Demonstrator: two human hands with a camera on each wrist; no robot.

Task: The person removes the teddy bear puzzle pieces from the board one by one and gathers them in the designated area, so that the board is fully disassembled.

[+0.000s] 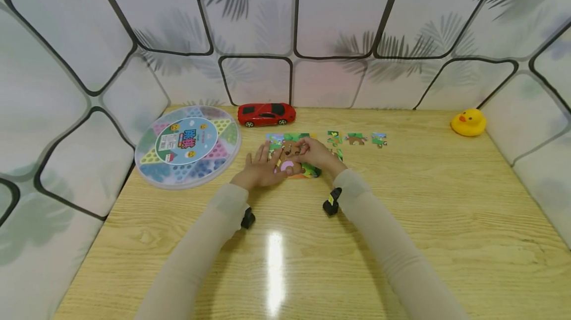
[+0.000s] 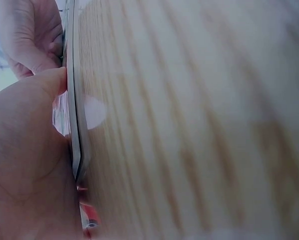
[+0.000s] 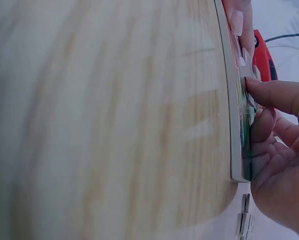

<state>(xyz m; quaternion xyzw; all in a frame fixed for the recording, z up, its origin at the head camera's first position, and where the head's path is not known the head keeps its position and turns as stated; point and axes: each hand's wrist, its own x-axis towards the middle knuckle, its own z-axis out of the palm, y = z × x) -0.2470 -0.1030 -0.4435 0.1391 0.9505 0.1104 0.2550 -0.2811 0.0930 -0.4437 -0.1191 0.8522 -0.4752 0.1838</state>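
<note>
Head only: duck (image 1: 468, 123) | left fingers (image 1: 266, 153) spread on puzzle (image 1: 288, 147) | right fingers (image 3: 277, 95) bent, hold unclear

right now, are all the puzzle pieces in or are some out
Some are out: at least three pieces lie on the table, apart from the puzzle, to its right. Part of it is hidden.

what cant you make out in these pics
- Puzzle, full picture: head view, left hand and right hand cover parts.
- Whether the right hand pinches a piece: head view, fingers hide it.
- Game board label: head view, print too small.
- Tabletop grain: left wrist view, blurred.
</note>
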